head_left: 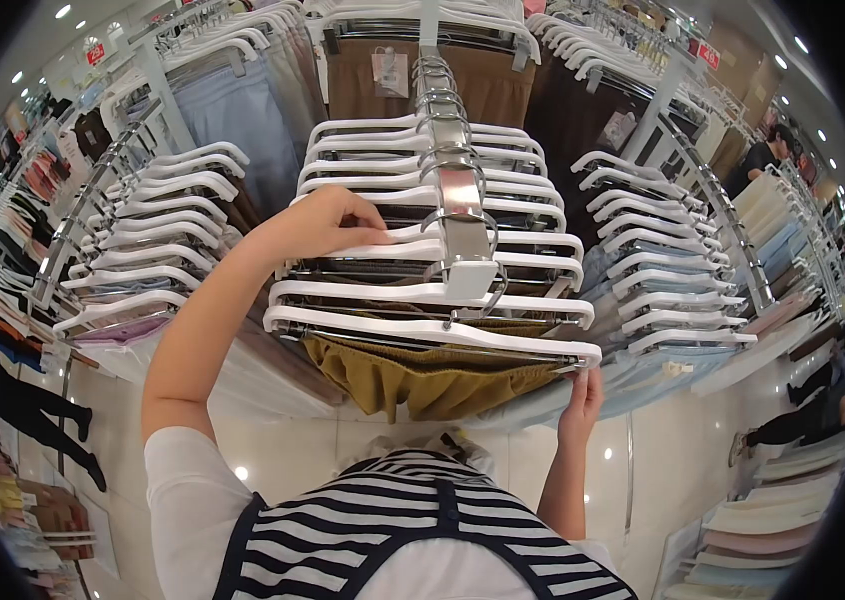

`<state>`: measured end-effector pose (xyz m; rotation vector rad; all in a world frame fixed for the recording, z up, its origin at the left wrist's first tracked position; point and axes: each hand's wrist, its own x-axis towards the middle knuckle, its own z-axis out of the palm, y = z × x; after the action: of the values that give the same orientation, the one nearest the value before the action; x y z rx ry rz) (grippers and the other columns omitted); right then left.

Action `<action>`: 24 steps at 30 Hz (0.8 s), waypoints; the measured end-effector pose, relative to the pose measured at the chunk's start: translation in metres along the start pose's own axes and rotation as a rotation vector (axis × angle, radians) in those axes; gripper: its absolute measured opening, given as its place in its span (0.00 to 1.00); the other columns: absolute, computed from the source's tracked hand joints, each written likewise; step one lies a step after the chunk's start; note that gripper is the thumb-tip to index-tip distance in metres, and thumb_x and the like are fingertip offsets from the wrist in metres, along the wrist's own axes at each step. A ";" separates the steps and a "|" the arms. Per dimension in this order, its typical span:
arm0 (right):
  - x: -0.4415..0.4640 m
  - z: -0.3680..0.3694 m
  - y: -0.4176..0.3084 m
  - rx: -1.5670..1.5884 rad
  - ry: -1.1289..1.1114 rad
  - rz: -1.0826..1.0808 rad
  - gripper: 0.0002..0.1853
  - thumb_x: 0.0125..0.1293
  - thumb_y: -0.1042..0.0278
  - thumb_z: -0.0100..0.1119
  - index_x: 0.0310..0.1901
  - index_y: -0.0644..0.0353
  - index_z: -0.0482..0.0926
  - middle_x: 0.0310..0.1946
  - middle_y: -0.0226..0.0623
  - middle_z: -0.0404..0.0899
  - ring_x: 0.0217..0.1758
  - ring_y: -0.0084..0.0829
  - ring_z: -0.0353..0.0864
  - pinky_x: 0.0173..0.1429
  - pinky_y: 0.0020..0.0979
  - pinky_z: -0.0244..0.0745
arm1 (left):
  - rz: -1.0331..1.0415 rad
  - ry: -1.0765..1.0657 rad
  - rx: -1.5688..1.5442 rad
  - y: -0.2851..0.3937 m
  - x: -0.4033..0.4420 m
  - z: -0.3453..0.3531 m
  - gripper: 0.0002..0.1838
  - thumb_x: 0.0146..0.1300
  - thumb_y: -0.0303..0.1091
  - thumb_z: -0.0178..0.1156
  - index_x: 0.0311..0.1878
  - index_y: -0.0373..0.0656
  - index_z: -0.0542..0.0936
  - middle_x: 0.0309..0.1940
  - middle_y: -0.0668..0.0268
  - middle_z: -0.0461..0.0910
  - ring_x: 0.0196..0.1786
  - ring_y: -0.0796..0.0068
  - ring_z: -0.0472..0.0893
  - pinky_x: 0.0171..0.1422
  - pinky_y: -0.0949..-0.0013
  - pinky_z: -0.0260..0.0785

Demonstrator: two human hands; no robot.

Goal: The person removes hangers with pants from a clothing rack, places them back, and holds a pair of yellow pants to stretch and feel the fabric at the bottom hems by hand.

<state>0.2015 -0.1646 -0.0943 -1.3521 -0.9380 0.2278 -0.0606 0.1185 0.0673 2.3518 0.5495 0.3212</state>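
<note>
Rail, polished metal (460, 190), front end: left hand (328, 225), fingers curled, pinches white plastic hanger (410, 235); right hand (580, 402), nearly closed, grips frontmost hanger's (503, 338) corner, presumably steadying olive gathered garment (413, 378).

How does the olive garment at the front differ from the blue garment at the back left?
The olive garment is yellow-green; the blue garment is pale blue. The olive garment's top is gathered and wavy; the blue garment looks flatter. Both hang from white hangers.
</note>
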 end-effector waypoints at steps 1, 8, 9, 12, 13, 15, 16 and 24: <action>0.000 0.001 0.002 0.000 -0.005 0.009 0.12 0.66 0.69 0.42 0.43 0.67 0.72 0.41 0.36 0.70 0.40 0.23 0.67 0.46 0.22 0.61 | -0.001 0.006 -0.001 0.004 0.000 0.000 0.11 0.57 0.32 0.59 0.35 0.32 0.78 0.25 0.65 0.77 0.28 0.79 0.70 0.35 0.74 0.64; -0.005 0.005 0.001 0.030 0.011 0.042 0.12 0.67 0.69 0.41 0.44 0.67 0.71 0.40 0.33 0.69 0.42 0.22 0.67 0.48 0.22 0.61 | 0.162 0.181 0.225 -0.006 0.009 0.001 0.11 0.54 0.36 0.60 0.33 0.37 0.80 0.27 0.56 0.77 0.32 0.59 0.76 0.38 0.65 0.66; -0.006 0.002 0.004 0.012 -0.026 0.054 0.12 0.67 0.69 0.41 0.44 0.67 0.71 0.41 0.32 0.70 0.42 0.22 0.67 0.49 0.22 0.61 | 0.160 0.198 0.258 -0.006 0.009 0.000 0.11 0.54 0.36 0.60 0.32 0.37 0.80 0.28 0.56 0.77 0.33 0.59 0.76 0.38 0.65 0.66; -0.010 0.004 0.002 0.015 -0.070 0.071 0.11 0.67 0.69 0.41 0.44 0.66 0.71 0.41 0.31 0.70 0.43 0.21 0.67 0.50 0.22 0.60 | 0.166 0.222 0.350 -0.005 0.011 -0.001 0.11 0.53 0.37 0.60 0.31 0.37 0.80 0.26 0.58 0.77 0.33 0.60 0.76 0.37 0.65 0.66; -0.010 0.006 0.000 0.037 -0.079 0.073 0.11 0.67 0.69 0.42 0.44 0.66 0.71 0.40 0.31 0.70 0.42 0.21 0.67 0.49 0.21 0.60 | 0.110 0.209 0.346 -0.001 0.009 -0.001 0.09 0.51 0.33 0.61 0.32 0.37 0.80 0.26 0.60 0.76 0.32 0.64 0.76 0.36 0.69 0.65; -0.012 0.009 0.001 0.056 -0.069 0.103 0.11 0.67 0.69 0.42 0.46 0.66 0.70 0.42 0.31 0.70 0.44 0.22 0.67 0.51 0.22 0.60 | 0.064 0.185 0.341 0.006 0.005 -0.001 0.08 0.50 0.29 0.63 0.34 0.38 0.80 0.26 0.62 0.76 0.32 0.69 0.76 0.35 0.72 0.65; -0.013 0.009 0.001 0.076 -0.062 0.131 0.12 0.67 0.69 0.42 0.47 0.66 0.70 0.44 0.32 0.70 0.46 0.22 0.67 0.53 0.23 0.60 | 0.135 0.285 0.284 0.009 0.000 0.001 0.09 0.50 0.32 0.63 0.34 0.38 0.79 0.28 0.61 0.75 0.33 0.66 0.76 0.36 0.71 0.66; -0.019 0.020 -0.006 0.112 -0.124 0.154 0.19 0.65 0.68 0.45 0.55 0.69 0.64 0.52 0.39 0.68 0.56 0.27 0.65 0.61 0.27 0.55 | 0.172 0.574 -0.039 0.016 -0.084 0.026 0.11 0.54 0.31 0.58 0.40 0.37 0.78 0.39 0.64 0.76 0.40 0.74 0.73 0.42 0.75 0.64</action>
<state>0.1737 -0.1636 -0.0989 -1.3184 -0.9107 0.4793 -0.1198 0.0535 0.0528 2.2602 0.5922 1.0949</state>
